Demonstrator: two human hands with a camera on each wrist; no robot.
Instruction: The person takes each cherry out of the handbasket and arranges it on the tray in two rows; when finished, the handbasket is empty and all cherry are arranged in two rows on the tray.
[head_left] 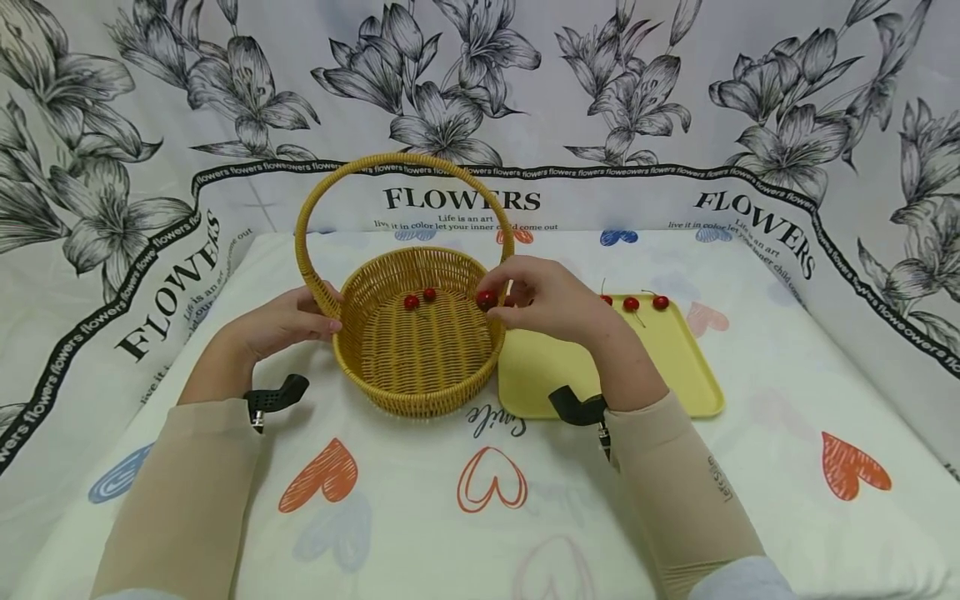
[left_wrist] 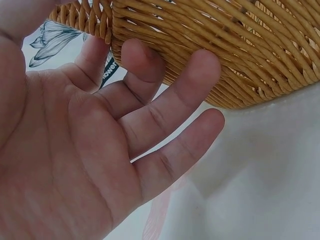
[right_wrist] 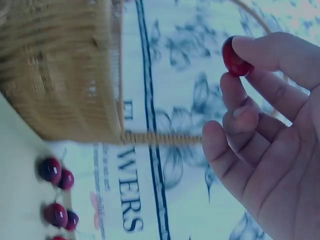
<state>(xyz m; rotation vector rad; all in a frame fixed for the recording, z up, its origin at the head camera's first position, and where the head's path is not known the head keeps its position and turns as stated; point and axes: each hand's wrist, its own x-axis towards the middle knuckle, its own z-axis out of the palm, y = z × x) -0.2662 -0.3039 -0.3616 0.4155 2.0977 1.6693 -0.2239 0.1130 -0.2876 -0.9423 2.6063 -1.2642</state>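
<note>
A round yellow wicker basket [head_left: 420, 406] with a tall arched handle stands on the cloth, two red cherries [head_left: 411, 302] inside it near the back. My left hand [head_left: 287, 323] grips the basket's left rim by the handle's foot; its lower fingers are loosely bent along the outer wall [left_wrist: 235, 65] in the left wrist view. Over the right side of the basket, my right hand [head_left: 551, 300] pinches a red cherry [right_wrist: 235, 57] between thumb and fingertips. The other fingers of that hand curl loosely with nothing in them.
A yellow tray [head_left: 547, 375] lies right of the basket, partly behind my right forearm. Several cherries [head_left: 631, 305] lie along its far edge. White cloth [head_left: 405, 533] printed with hearts covers the table, and a flower-patterned curtain [head_left: 630, 100] hangs behind.
</note>
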